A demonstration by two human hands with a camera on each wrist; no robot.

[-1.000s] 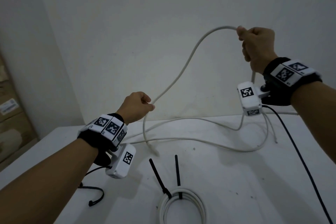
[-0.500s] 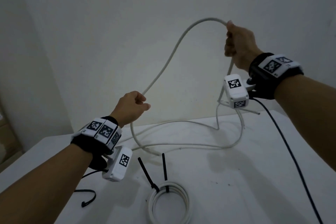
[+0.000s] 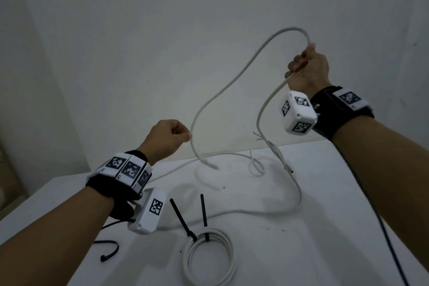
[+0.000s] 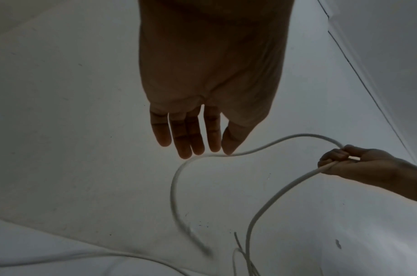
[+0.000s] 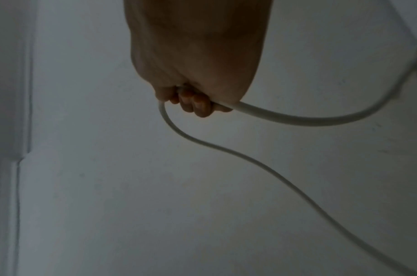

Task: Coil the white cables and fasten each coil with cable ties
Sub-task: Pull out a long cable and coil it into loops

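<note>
A loose white cable arcs through the air above the white table. My right hand is raised at the upper right and grips it in a fist; both strands leave that fist. My left hand is lower, at mid-left. Its fingers are straight and only their tips touch the cable. The cable's free end hangs blurred just above the table. A finished white coil lies near the front, bound by two black cable ties.
Thin white strands tangle at the table's back edge. A loose black tie lies front left. A black lead runs down from my right wrist. A plain wall stands right behind the table.
My left hand has let go of the cable and straightened its fingers. The cable's free end has lifted off the table and swings. My right hand keeps its grip, held high.
</note>
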